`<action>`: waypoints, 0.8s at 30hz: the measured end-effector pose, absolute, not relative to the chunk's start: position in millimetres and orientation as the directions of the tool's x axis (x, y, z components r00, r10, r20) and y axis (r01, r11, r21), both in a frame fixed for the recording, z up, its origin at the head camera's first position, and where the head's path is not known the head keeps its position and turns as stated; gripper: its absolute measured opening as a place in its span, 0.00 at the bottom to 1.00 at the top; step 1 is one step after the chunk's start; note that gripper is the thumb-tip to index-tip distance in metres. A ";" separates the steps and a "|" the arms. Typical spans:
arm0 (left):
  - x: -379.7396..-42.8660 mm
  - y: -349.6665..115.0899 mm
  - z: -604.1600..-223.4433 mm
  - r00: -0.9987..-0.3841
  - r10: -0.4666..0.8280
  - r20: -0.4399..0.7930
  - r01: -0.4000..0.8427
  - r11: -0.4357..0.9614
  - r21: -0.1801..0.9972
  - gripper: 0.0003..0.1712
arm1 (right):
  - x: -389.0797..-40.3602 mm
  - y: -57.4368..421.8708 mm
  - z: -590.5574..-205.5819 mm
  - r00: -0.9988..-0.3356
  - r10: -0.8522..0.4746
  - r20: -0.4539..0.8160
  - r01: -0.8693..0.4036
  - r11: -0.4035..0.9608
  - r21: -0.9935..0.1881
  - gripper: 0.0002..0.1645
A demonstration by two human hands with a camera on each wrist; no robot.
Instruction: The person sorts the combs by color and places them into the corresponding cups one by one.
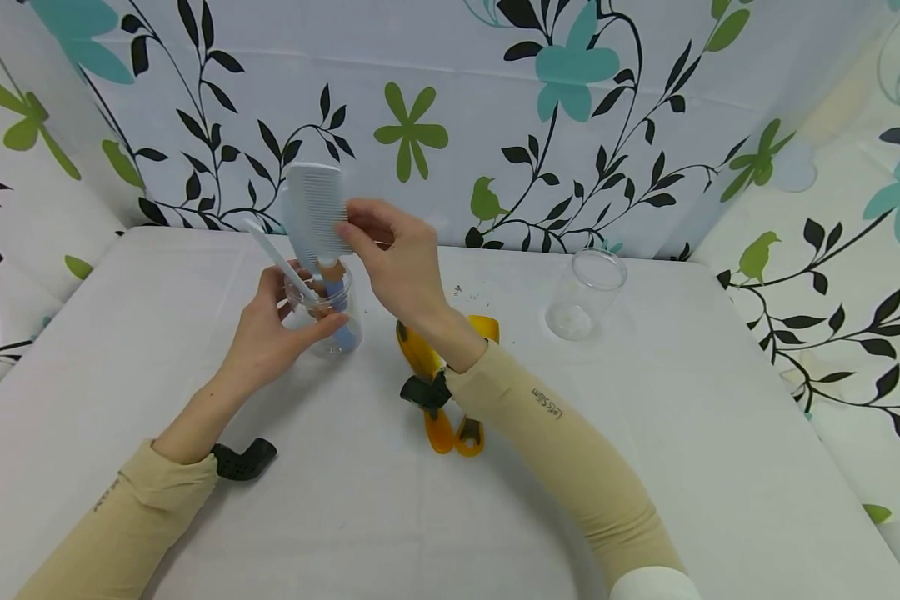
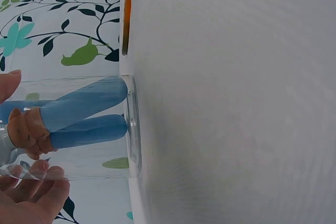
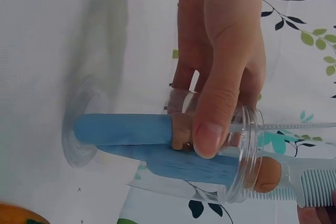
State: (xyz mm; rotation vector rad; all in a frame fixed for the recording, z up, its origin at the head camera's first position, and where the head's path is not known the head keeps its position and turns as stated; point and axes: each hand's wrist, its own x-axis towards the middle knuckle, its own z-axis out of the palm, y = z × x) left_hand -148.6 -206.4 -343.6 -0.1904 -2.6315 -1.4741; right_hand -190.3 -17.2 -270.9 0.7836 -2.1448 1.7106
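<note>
Near the table's back left stands a clear jar (image 1: pixel 352 321), with my left hand (image 1: pixel 273 329) gripping its side, thumb across the front. Inside it are several blue handles (image 3: pixel 123 128) with brown bear-shaped figures (image 2: pixel 32 129) on them, seen through the clear wall. My right hand (image 1: pixel 397 258) pinches the toothed edge of a pale blue comb (image 1: pixel 318 208) between thumb and fingers. The comb's handle is down in the jar, its head upright above the rim. A slimmer pale blue piece (image 1: pixel 273 254) leans out to the left. In the right wrist view, only fingertips of my right hand show.
A second clear jar (image 1: pixel 585 296) stands to the right on the white table (image 1: pixel 690 400). Yellow and orange objects (image 1: pixel 438 429) lie under my right forearm, partly hidden by it. A leaf-patterned cloth (image 1: pixel 450 50) hangs behind the table.
</note>
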 end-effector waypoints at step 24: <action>-148.0 -204.7 -347.6 -0.970 0.070 0.234 0.237 0.497 0.835 0.53 | -193.7 -20.8 -297.1 -0.804 -0.283 0.523 -0.584 0.210 -0.784 0.15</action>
